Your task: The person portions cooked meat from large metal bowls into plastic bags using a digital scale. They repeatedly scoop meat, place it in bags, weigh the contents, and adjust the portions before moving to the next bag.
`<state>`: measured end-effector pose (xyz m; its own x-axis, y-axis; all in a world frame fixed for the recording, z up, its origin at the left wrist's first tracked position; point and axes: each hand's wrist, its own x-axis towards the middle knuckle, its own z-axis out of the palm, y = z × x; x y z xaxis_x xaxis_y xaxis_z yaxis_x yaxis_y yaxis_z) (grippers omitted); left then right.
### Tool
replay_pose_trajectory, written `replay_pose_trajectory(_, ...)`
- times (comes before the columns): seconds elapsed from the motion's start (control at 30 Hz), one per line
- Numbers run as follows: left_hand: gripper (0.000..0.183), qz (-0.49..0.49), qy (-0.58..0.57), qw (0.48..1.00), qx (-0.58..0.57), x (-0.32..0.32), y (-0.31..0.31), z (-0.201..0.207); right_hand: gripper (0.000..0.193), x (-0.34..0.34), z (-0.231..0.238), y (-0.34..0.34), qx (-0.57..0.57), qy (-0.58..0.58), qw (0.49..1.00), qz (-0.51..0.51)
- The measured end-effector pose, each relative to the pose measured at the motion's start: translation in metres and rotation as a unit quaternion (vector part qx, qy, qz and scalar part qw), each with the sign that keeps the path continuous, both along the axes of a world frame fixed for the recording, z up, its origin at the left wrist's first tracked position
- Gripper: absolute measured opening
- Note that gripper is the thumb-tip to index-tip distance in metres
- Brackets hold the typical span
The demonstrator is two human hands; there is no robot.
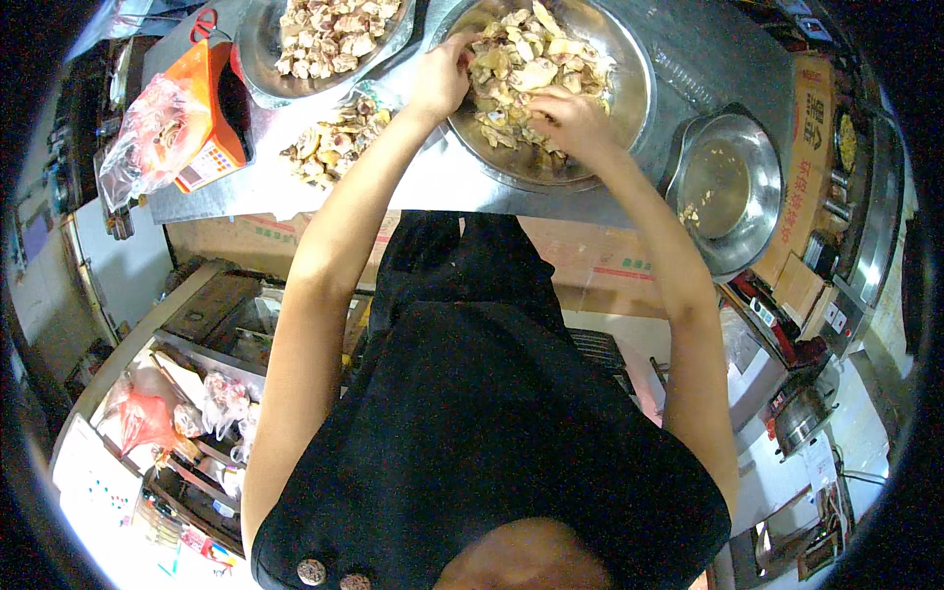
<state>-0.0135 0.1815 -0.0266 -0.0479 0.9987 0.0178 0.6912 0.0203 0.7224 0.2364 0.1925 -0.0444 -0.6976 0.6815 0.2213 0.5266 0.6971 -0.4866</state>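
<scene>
A wide steel bowl (641, 98) at the far middle of the metal table holds a heap of pale yellow chopped meat pieces (536, 74), probably chicken. My left hand (444, 81) reaches over its left rim. Its fingers are curled against the heap's edge, and what lies in them is hidden. Over the front right of the same heap is my right hand (570, 120), fingers bent and pressed together among the pieces. I cannot make out what they grip. A loose pile of similar pieces (334, 146) lies on the table left of the bowl.
Another steel bowl (258, 87) with pinkish chopped meat (336, 37) stands at the far left. Beside it is an orange scale (208, 118) with a clear plastic bag (147, 138). A steel basin (757, 187) with a few scraps stands at the right, near a cardboard box (811, 138).
</scene>
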Motion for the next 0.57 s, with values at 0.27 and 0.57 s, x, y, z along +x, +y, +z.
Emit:
replay_pose_trajectory(0.27,0.049,0.087,-0.112,0.990,0.014,-0.003,-0.058,0.007,0.009,-0.045,-0.008,-0.030,0.239,-0.152,0.955,-0.084)
replay_pose_trajectory(0.57,0.057,0.146,-0.270,0.950,-0.065,0.002,-0.110,0.025,0.021,-0.014,-0.024,0.002,0.159,-0.187,0.963,-0.115)
